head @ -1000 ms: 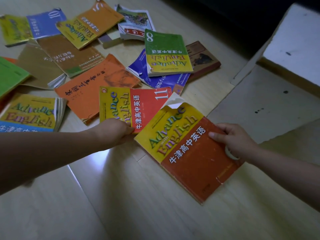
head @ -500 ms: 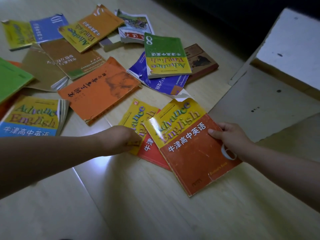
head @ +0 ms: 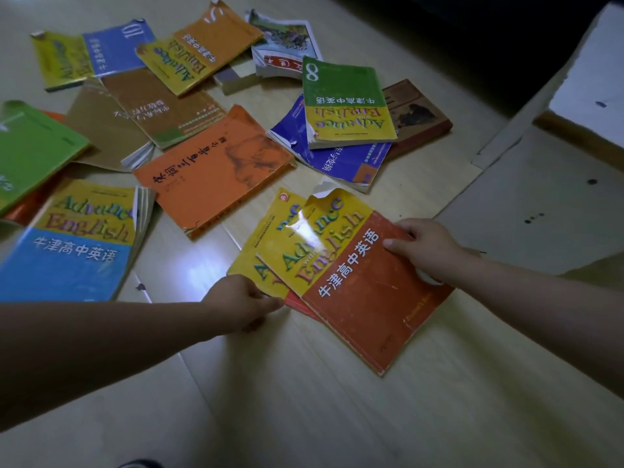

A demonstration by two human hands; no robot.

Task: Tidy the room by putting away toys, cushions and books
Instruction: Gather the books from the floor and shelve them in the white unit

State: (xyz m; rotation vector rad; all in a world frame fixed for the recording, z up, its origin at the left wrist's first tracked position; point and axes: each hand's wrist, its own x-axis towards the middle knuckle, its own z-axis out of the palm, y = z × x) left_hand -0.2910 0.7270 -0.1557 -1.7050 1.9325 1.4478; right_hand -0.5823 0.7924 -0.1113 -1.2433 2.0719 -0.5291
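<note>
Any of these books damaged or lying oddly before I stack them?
Yes. The top book, held by the right hand, has its far corner torn and curled up. It sits askew on the yellow book that the left hand pinches, edges not lined up. The purple book under the green book also has a ragged edge.

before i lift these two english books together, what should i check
1. Right hand grips the top book at its right edge: ok.
2. Left hand pinches the lower book at its near corner: ok.
3. Two books squared up: not ok, the lower book fans out to the left.
4. Top book's cover sound: not ok, its far corner is torn and curled.
5. Pair apart from the orange book: ok, a strip of floor lies between.
6. Place to put them: cannot tell, no shelf in view.
</note>
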